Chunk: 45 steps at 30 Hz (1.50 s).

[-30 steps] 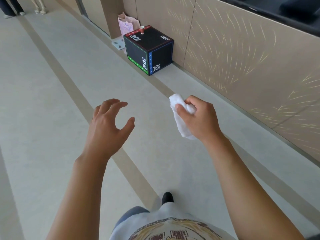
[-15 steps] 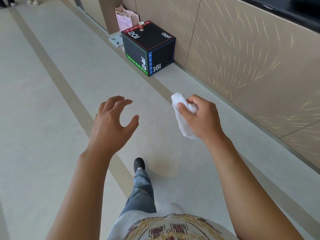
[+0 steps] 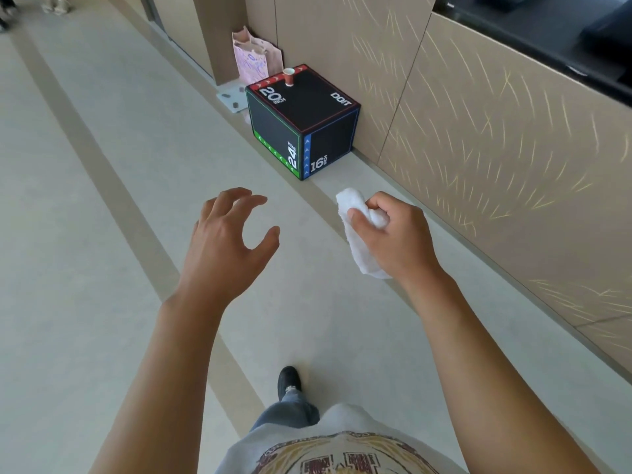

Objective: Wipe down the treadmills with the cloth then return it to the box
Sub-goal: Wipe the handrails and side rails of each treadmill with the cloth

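The left hand [image 3: 227, 241] is being held out over the floor [image 3: 85, 234], fingers loosely curled and spread, gripping nothing. Ahead, the black box [image 3: 302, 126] is sitting against the wall [image 3: 478, 148], a small cup [image 3: 289, 77] standing on top. The white cloth [image 3: 359, 234] is being gripped in the right hand [image 3: 398, 237], short of the box.

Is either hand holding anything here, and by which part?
The right hand grips the white cloth around its bunched middle, both ends sticking out. The left hand holds nothing.
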Available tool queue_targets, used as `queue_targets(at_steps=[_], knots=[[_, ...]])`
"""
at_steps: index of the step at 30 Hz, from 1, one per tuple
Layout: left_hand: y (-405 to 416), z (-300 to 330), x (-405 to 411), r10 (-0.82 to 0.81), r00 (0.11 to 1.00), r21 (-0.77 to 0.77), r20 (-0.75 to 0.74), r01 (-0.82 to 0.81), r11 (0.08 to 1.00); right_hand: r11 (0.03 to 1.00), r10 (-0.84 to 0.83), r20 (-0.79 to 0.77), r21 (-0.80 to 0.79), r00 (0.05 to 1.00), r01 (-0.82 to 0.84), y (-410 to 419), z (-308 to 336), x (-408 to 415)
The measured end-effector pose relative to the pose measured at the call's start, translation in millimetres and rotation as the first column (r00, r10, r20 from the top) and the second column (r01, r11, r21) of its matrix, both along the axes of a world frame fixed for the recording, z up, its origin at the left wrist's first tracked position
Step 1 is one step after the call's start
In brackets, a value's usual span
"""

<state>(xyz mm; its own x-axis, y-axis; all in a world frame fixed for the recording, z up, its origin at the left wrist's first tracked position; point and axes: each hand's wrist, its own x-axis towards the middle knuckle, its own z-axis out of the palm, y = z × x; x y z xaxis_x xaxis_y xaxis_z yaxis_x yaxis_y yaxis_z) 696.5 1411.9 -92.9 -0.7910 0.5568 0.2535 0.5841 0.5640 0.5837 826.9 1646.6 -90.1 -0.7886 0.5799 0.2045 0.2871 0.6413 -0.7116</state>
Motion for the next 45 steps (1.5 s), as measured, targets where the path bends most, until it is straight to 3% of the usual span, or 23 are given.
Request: queue_targets(at_steps=[13, 33, 45], knots=[[45.4, -9.1, -153.3, 0.052, 0.999, -0.011, 0.004, -0.052, 0.999, 0.998, 0.039, -0.018, 0.04, 0.999, -0.038, 59.4, -5.6, -160.9], [311.7, -7.6, -377.7, 0.13, 0.991, -0.078, -0.005, -0.13, 0.988, 0.995, 0.103, -0.044, 0.022, 0.994, -0.102, 335.8, -14.2, -403.7], [392.0, -13.6, -483.1, 0.134, 0.991, -0.074, 0.018, -0.133, 0.988, 0.994, 0.11, -0.022, -0.001, 0.994, -0.111, 416.6, -26.9, -510.5]])
